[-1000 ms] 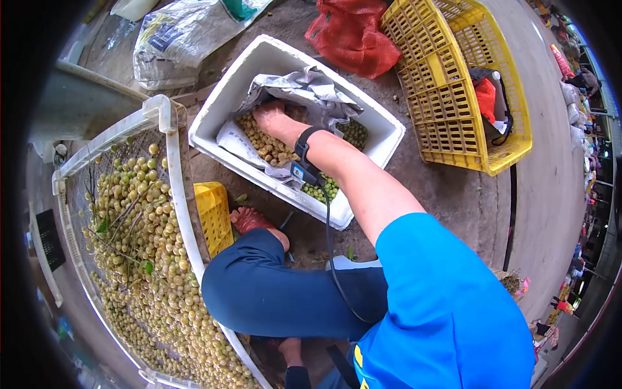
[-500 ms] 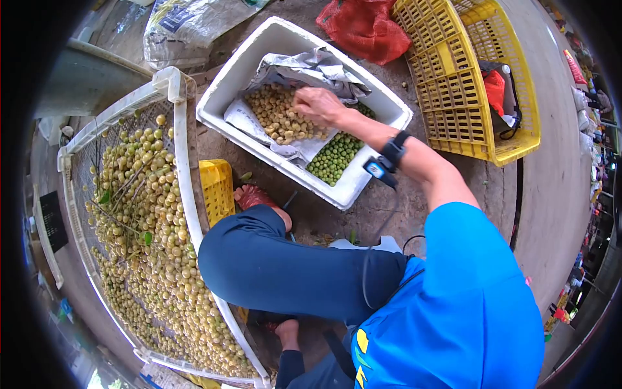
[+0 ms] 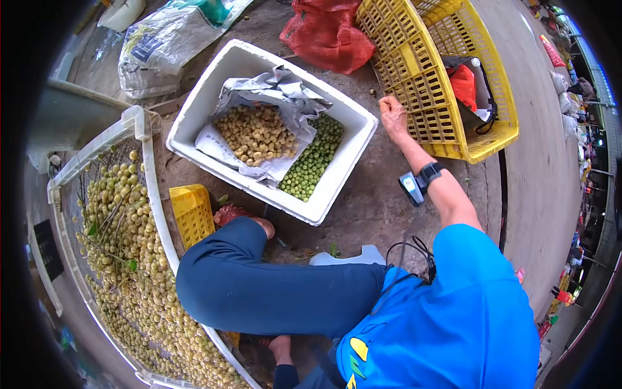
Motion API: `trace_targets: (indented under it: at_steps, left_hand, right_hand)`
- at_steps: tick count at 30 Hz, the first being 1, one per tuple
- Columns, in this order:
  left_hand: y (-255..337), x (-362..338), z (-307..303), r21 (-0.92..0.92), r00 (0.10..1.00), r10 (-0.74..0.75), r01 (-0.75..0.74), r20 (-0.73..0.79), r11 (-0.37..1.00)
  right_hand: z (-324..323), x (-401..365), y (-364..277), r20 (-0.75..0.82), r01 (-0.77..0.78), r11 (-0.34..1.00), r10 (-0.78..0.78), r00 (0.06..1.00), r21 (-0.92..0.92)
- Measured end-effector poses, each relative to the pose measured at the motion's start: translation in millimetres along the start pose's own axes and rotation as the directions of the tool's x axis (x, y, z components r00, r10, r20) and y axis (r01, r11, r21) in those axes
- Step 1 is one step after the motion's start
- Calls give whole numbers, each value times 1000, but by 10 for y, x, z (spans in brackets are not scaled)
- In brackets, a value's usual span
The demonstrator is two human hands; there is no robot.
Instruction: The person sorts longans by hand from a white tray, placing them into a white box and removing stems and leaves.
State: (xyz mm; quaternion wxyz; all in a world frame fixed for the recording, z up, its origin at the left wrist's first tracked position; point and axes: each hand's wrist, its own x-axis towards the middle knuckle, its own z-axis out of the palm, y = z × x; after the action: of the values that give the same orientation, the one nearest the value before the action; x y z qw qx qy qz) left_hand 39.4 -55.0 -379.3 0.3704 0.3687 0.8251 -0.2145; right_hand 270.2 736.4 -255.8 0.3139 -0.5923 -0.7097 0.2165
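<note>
My right hand (image 3: 393, 118) is beyond the right corner of a white foam box (image 3: 346, 188), beside a yellow plastic crate (image 3: 414, 71). Its fingers are curled together, and whatever they may hold is hidden. A dark band with a small device is on that wrist. Inside the box, small round tan fruits (image 3: 256, 135) lie on crumpled printed paper (image 3: 282, 87). Small green round fruits (image 3: 315, 155) fill the box's right side, partly under the paper. My left hand is out of view.
A white-framed mesh tray (image 3: 155, 194) at left holds many yellowish fruits (image 3: 123, 207) with twigs. A red mesh sack (image 3: 327, 35) and a plastic sack (image 3: 155, 48) lie behind the box. A smaller yellow crate (image 3: 192, 214) stands by my foot. A red item (image 3: 462, 87) is inside the large crate.
My right hand has left the tan fruits in the box and moved right, past the box's rim to beside the yellow crate. The camera view has shifted, so the scene sits farther left.
</note>
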Motion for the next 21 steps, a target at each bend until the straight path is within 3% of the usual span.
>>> trace_targets:
  at_steps: [1, 2, 3, 4, 5, 6, 7, 9, 10, 11, 13, 15, 16, 17, 18, 19, 21]
  left_hand:
    - [138, -168, -113, -150, 902, -266, 331, 341, 932]
    - [130, -182, -148, -24, 989, -36, 40, 147, 999]
    - [34, -172, 11, 286, 970, 225, -192, -87, 939]
    - [57, -179, -57, 574, 853, 435, -210, -287, 791]
    - [97, -273, -109, 470, 889, 371, -215, -269, 856]
    - [259, -404, -409, 357, 919, 304, -205, -249, 911]
    - [574, -565, -1012, 244, 945, 236, -179, -228, 953]
    - [867, -686, -1418, 17, 975, 73, -71, -211, 997]
    - [984, -741, -1582, -133, 978, -39, 11, -205, 991]
    - [1080, -782, -1744, -317, 959, -186, 112, -214, 942]
    - [1133, -847, -2159, -714, 802, -552, 249, -226, 654]
    - [918, -1085, -2578, -966, 482, -863, 108, -154, 234]
    - [725, -1261, -2763, -994, 308, -946, -55, -102, 90]
    - [517, -1465, -2891, -976, 154, -987, -216, -45, 11]
    - [290, -1672, -2945, -940, 79, -997, -339, 21, -47]
    - [140, -1883, -2952, -900, 29, -996, -427, 80, -85]
    - [-35, -2130, -2857, -840, 36, -982, -513, 184, -176]
  right_hand:
    - [47, 99, 267, 61, -114, 973, 129, 990, -202]
    - [102, 138, 538, 95, -206, 893, 264, 960, -401]
    - [140, 120, 726, 99, -207, 892, 267, 958, -401]
    - [174, 118, 850, 171, -78, 785, 230, 958, -615]
    - [220, 131, 971, 251, 68, 624, 209, 945, -778]
    - [230, 171, 967, 343, 94, 621, 295, 892, -778]
    - [271, 170, 1028, 353, 100, 623, 297, 887, -776]
    - [376, 255, 1124, 440, 248, 553, 247, 863, -796]
    - [401, 266, 1179, 482, 342, 509, 171, 859, -790]
    - [438, 373, 1210, 570, 405, 498, 236, 787, -767]
    - [483, 385, 1371, 628, 563, 373, 73, 775, -738]
    - [443, 311, 1486, 661, 666, 196, -100, 744, -720]
    - [512, 342, 1922, 648, 696, 255, -253, 718, -671]
    - [653, 472, 2238, 687, 670, 232, -6, 726, -705]
    - [509, 375, 2065, 730, 747, 203, -164, 664, -634]
    - [581, 456, 1990, 695, 654, 291, 59, 716, -698]
    - [609, 446, 1957, 646, 628, 254, -15, 763, -736]
